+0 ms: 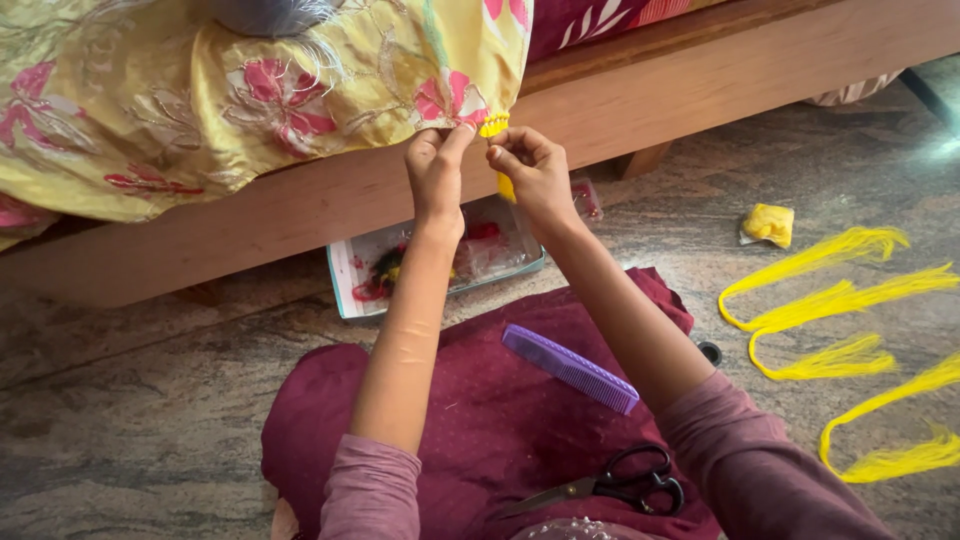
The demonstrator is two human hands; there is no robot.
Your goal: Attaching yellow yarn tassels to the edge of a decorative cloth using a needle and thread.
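Soft daylight is filling the scene evenly, and it is coming mostly from the upper right of the frame, where the stone floor (940,140) is glaring pale. Under the bed frame (300,215), a dim shadow is lying. The centre is staying sharp; the lower edge is looking slightly blurred and the corners are bending a little.

Small yellow tassel (495,126) pinched at floral yellow cloth (300,90) edge

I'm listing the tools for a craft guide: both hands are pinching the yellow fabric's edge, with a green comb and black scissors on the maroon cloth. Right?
Not quite: the comb is purple, not green, as the head view shows. Otherwise yes: both hands, left and right, pinch the yellow fabric's edge, and black scissors lie on the maroon cloth.
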